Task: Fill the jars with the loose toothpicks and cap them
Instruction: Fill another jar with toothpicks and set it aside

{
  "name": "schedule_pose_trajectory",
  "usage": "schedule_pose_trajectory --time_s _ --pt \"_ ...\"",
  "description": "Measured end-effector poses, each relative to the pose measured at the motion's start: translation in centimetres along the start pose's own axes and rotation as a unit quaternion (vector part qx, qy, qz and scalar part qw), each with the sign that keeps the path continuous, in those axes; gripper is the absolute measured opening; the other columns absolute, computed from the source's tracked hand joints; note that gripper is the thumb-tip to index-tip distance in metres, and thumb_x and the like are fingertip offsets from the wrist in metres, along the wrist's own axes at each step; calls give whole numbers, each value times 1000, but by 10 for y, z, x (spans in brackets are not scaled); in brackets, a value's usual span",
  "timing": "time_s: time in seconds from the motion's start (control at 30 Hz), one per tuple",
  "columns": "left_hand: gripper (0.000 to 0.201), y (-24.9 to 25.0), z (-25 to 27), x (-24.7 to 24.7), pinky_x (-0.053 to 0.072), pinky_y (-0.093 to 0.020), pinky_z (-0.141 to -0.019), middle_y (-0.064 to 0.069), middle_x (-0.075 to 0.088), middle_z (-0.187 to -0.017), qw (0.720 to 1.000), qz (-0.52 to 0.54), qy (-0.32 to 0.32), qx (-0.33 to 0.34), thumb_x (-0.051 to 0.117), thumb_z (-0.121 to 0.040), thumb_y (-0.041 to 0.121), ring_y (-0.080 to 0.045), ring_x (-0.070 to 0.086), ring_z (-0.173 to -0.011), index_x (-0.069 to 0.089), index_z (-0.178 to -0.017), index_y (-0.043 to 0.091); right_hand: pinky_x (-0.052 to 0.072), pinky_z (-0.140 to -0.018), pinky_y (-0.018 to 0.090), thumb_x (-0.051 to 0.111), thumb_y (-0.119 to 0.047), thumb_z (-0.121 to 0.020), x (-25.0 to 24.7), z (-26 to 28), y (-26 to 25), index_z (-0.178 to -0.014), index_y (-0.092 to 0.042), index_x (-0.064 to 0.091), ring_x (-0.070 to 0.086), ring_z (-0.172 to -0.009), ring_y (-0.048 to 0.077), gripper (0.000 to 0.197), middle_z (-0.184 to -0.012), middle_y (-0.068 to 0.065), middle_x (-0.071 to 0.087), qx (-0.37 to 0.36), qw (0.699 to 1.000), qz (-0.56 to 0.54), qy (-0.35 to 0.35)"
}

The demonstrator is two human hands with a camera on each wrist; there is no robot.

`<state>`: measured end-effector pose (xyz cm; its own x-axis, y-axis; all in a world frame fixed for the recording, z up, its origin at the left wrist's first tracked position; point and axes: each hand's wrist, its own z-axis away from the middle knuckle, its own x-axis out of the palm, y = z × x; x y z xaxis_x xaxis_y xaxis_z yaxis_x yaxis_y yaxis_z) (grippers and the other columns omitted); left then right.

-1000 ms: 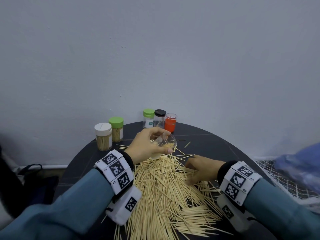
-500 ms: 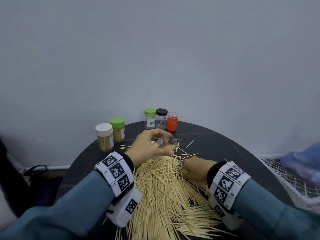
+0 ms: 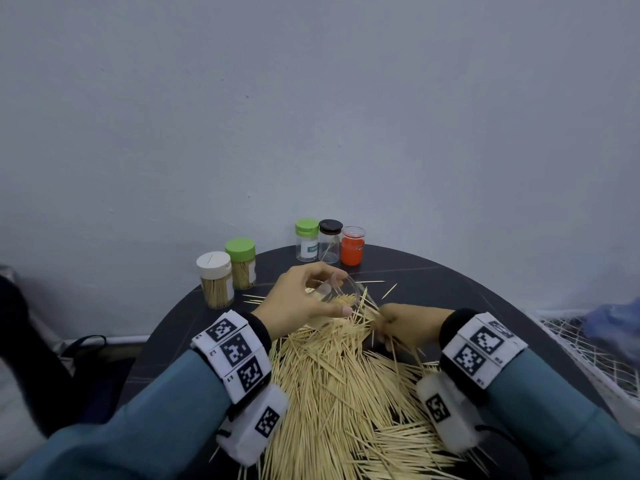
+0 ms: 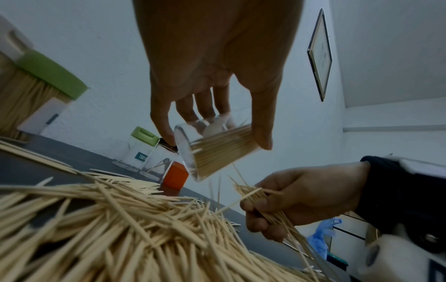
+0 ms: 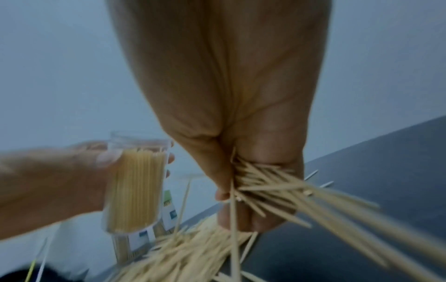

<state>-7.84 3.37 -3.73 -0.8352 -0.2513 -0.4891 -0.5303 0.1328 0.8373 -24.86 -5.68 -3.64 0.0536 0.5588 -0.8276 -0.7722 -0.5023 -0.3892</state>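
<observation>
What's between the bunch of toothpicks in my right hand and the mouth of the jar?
Nothing visible. The left hand holds the jar tilted, mouth toward the right hand, which grips the bunch just below it. Only open air and a few falling toothpicks lie between. The jar already looks nearly full.

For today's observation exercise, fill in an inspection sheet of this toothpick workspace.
Surface: round dark table, heaped with loose toothpicks.
Job's things: clear jar, tilted, uncapped, partly filled; two full capped jars; three small jars at the back.
Clutter: nothing seen.
Grippers: left hand holds the clear jar; right hand grips a toothpick bunch.
Cables: nothing seen.
Surroundings: pale wall, white mesh, blue bag.
</observation>
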Motion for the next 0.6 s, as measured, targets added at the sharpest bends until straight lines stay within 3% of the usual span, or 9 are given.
schedule_pose_trajectory --time_s 0.07,0.13,0.23,0.37,0.47,0.6 --pt "52 0 0 0 42 -16 -88 11 66 -107 1000 -1 -2 -1 85 -65 26 -4 58 -102 65 -112 26 40 -59 16 29 -10 -99 -2 -2 4 -75 -12 48 46 -61 10 31 -70 1 51 -8 997 -81 -4" --pt "52 0 -1 0 41 -14 -87 13 66 -107 1000 0 -3 -5 85 -64 27 -3 58 -103 65 -112 27 41 -59 16 27 -4 -98 -4 -3 6 -84 -8 48 43 -62 9 25 -75 5 48 -18 990 -139 -4" --pt "51 -1 0 1 40 -15 -87 14 66 -108 1000 -1 -6 -9 84 -66 26 -3 57 -105 65 -112 27 42 -54 12 27 -5 -100 -1 -5 8 -97 -9 48 40 -59 6 21 -70 -2 43 -36 971 -236 4" --pt "48 -1 1 1 45 -26 -93 12 64 -112 1000 18 -17 -17 82 -69 28 -5 56 -109 63 -113 30 42 -53 14 30 -7 -101 1 -11 8 -90 -9 46 41 -57 6 20 -69 -2 43 -73 939 -337 22" --pt "48 -2 1 0 47 -32 -94 8 63 -115 999 25 -28 -26 81 -69 31 -8 57 -107 62 -113 32 41 -52 15 28 -8 -102 -3 -11 1 -82 -13 44 41 -52 4 26 -66 -2 41 -119 901 -416 36" --pt "51 -2 1 0 51 -37 -93 0 63 -113 997 38 -34 -51 81 -67 34 -14 60 -103 61 -114 31 38 -50 15 24 -4 -101 -13 -4 -13 -84 -14 42 38 -50 5 26 -65 -1 38 -183 820 -533 101"
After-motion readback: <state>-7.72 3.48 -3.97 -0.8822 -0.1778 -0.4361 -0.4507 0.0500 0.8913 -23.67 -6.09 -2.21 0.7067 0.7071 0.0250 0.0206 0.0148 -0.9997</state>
